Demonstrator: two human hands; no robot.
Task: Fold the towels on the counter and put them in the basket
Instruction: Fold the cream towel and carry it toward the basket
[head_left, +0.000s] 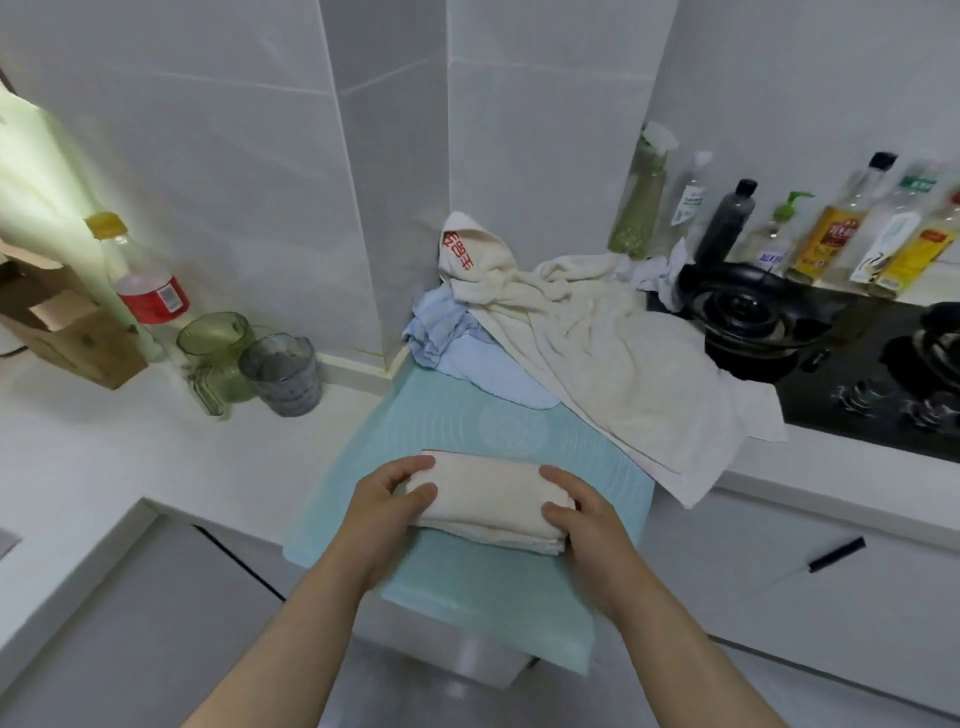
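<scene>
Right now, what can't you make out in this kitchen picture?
Head view:
- basket: outside the frame.
- blue towel: mostly buried under the cream towel pile.
- bottle labels: too small and blurred to read.
- folded towel: ends covered by the left hand and right hand gripping it.

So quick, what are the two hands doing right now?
Left hand: grips the left end of the folded cream terry towel.
Right hand: grips the same towel's right end.
</scene>
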